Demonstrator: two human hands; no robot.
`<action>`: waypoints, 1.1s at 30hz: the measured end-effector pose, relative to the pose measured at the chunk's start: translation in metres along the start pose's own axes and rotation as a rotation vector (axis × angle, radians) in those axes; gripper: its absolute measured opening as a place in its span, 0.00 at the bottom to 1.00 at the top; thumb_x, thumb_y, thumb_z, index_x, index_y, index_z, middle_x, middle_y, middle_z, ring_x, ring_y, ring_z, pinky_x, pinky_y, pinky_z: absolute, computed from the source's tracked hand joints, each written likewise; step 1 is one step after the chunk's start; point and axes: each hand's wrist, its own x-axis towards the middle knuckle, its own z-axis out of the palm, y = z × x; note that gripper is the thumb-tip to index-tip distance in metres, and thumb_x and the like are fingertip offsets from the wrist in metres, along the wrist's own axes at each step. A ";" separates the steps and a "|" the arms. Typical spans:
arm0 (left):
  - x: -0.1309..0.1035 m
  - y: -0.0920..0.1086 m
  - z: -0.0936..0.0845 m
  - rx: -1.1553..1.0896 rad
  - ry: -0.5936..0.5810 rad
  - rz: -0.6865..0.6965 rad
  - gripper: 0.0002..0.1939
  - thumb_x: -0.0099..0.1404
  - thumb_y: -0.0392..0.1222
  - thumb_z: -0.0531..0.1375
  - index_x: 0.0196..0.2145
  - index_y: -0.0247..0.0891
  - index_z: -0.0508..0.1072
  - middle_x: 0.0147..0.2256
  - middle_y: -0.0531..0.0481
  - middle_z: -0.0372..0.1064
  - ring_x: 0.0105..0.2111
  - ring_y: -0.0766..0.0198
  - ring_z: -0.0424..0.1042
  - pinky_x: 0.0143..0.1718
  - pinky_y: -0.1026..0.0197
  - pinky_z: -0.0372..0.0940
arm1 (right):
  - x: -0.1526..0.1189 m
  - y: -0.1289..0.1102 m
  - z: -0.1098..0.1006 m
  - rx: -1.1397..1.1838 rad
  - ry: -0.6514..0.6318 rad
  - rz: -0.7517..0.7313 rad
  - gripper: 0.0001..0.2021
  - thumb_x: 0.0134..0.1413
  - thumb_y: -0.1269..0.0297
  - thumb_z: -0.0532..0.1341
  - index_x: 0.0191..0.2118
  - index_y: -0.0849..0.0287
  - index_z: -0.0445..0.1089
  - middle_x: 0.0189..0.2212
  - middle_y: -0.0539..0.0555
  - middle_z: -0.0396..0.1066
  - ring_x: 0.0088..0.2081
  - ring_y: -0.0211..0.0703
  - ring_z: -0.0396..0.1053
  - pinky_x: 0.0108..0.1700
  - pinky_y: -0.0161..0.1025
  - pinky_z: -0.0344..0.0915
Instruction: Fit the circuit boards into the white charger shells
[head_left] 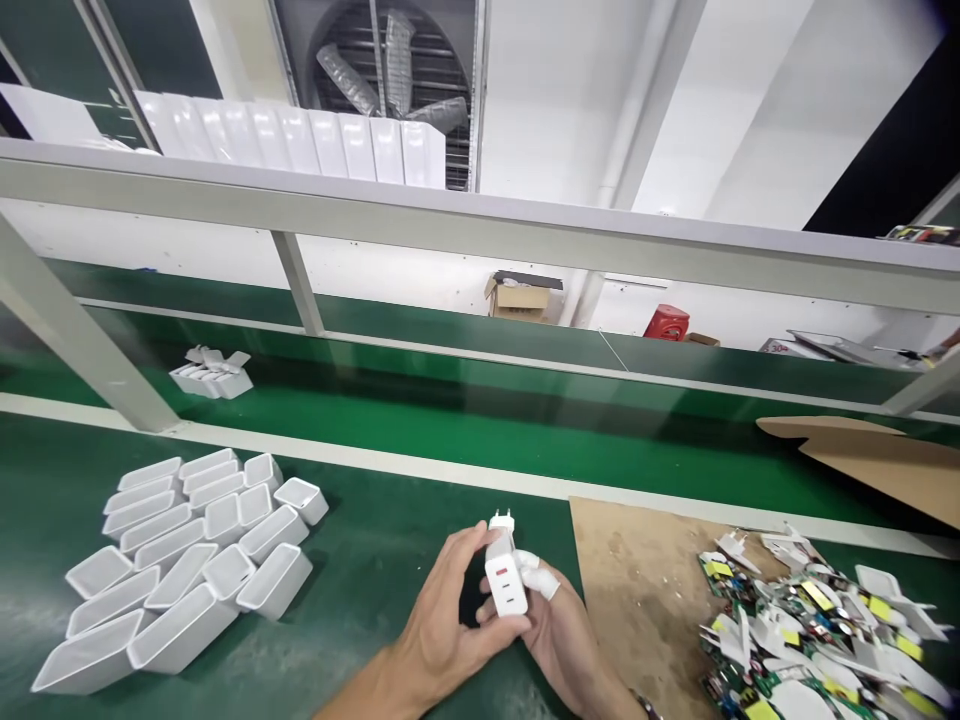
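Between my two hands is a white USB wall charger, held above the green tabletop. Its two-pin plug points away from me, and the face with one red port and two narrow slots is turned towards me. My left hand grips it from the left, thumb at the near lower edge. My right hand closes on its right side, with white tape around some fingertips. Several white open plastic housings stand grouped on the left of the table.
At right, a heap of circuit boards with white plug parts lies beside a brown board. Beyond a pale rail, a green belt carries a box of white parts. Brown cardboard lies at far right. A shelf beam crosses overhead.
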 end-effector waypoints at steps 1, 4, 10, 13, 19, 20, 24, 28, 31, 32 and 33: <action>0.000 0.000 0.001 0.014 0.003 -0.009 0.48 0.68 0.50 0.71 0.75 0.50 0.48 0.59 0.38 0.73 0.57 0.44 0.76 0.57 0.41 0.74 | -0.001 0.000 0.001 0.004 -0.004 -0.005 0.19 0.52 0.52 0.73 0.44 0.61 0.78 0.34 0.57 0.81 0.36 0.55 0.80 0.43 0.51 0.76; 0.001 -0.001 0.000 0.045 -0.005 -0.060 0.49 0.67 0.55 0.71 0.75 0.51 0.48 0.59 0.39 0.75 0.56 0.44 0.78 0.55 0.42 0.76 | -0.002 0.000 0.002 -0.016 -0.028 -0.037 0.18 0.54 0.51 0.71 0.43 0.61 0.77 0.31 0.56 0.80 0.37 0.55 0.81 0.45 0.51 0.75; 0.003 -0.005 -0.002 0.049 -0.025 -0.076 0.51 0.66 0.56 0.71 0.75 0.53 0.47 0.58 0.42 0.76 0.56 0.45 0.78 0.56 0.42 0.75 | 0.001 0.003 -0.004 -0.107 -0.018 -0.050 0.21 0.57 0.48 0.68 0.46 0.62 0.76 0.34 0.60 0.81 0.40 0.58 0.81 0.47 0.55 0.76; 0.004 -0.008 -0.002 0.074 -0.054 -0.082 0.53 0.62 0.52 0.75 0.74 0.53 0.49 0.59 0.41 0.74 0.57 0.44 0.76 0.57 0.41 0.73 | 0.006 0.011 -0.013 -0.259 0.058 -0.159 0.22 0.61 0.48 0.67 0.51 0.61 0.75 0.39 0.60 0.81 0.43 0.57 0.81 0.51 0.55 0.77; 0.008 -0.021 0.000 0.139 -0.102 -0.274 0.38 0.66 0.37 0.66 0.69 0.45 0.59 0.52 0.41 0.73 0.52 0.48 0.75 0.55 0.41 0.73 | 0.003 0.012 -0.015 -0.991 0.109 -0.721 0.15 0.66 0.63 0.63 0.56 0.54 0.73 0.48 0.58 0.76 0.43 0.46 0.79 0.49 0.43 0.78; 0.010 -0.025 0.001 0.126 -0.103 -0.316 0.38 0.66 0.38 0.66 0.69 0.44 0.59 0.51 0.41 0.73 0.50 0.48 0.76 0.54 0.41 0.73 | -0.001 0.009 -0.013 -1.096 0.108 -0.834 0.15 0.67 0.67 0.61 0.57 0.54 0.72 0.48 0.58 0.75 0.44 0.46 0.78 0.49 0.43 0.78; 0.035 -0.038 0.011 0.031 -0.100 -0.425 0.40 0.63 0.41 0.67 0.69 0.42 0.57 0.53 0.41 0.73 0.46 0.50 0.76 0.53 0.41 0.72 | -0.014 -0.002 -0.005 -1.364 -0.003 -1.249 0.21 0.65 0.75 0.58 0.61 0.58 0.68 0.48 0.62 0.75 0.46 0.51 0.77 0.48 0.47 0.78; 0.070 -0.044 0.041 -0.057 -0.236 -0.418 0.47 0.57 0.37 0.69 0.71 0.39 0.55 0.55 0.39 0.73 0.46 0.51 0.77 0.54 0.41 0.71 | -0.012 0.007 -0.008 -1.425 -0.147 -1.223 0.13 0.69 0.70 0.58 0.55 0.54 0.70 0.41 0.57 0.79 0.39 0.49 0.79 0.42 0.44 0.79; 0.087 -0.040 0.070 -0.077 -0.303 -0.407 0.48 0.57 0.35 0.70 0.71 0.39 0.56 0.57 0.37 0.73 0.42 0.54 0.78 0.51 0.43 0.74 | 0.000 0.021 -0.016 -1.362 -0.151 -1.168 0.06 0.71 0.67 0.58 0.48 0.51 0.70 0.36 0.52 0.81 0.34 0.45 0.80 0.38 0.39 0.79; 0.089 -0.038 0.077 -0.074 -0.315 -0.406 0.48 0.57 0.34 0.70 0.72 0.39 0.56 0.57 0.36 0.73 0.42 0.55 0.79 0.50 0.44 0.75 | 0.004 0.024 -0.019 -1.356 -0.156 -1.172 0.05 0.70 0.67 0.58 0.47 0.51 0.70 0.35 0.51 0.81 0.33 0.45 0.80 0.38 0.38 0.79; 0.091 -0.035 0.081 -0.066 -0.326 -0.403 0.49 0.57 0.34 0.71 0.72 0.39 0.56 0.57 0.36 0.74 0.42 0.54 0.79 0.49 0.45 0.76 | 0.007 0.027 -0.022 -1.355 -0.166 -1.185 0.05 0.69 0.68 0.59 0.46 0.51 0.70 0.34 0.51 0.81 0.33 0.45 0.80 0.37 0.38 0.78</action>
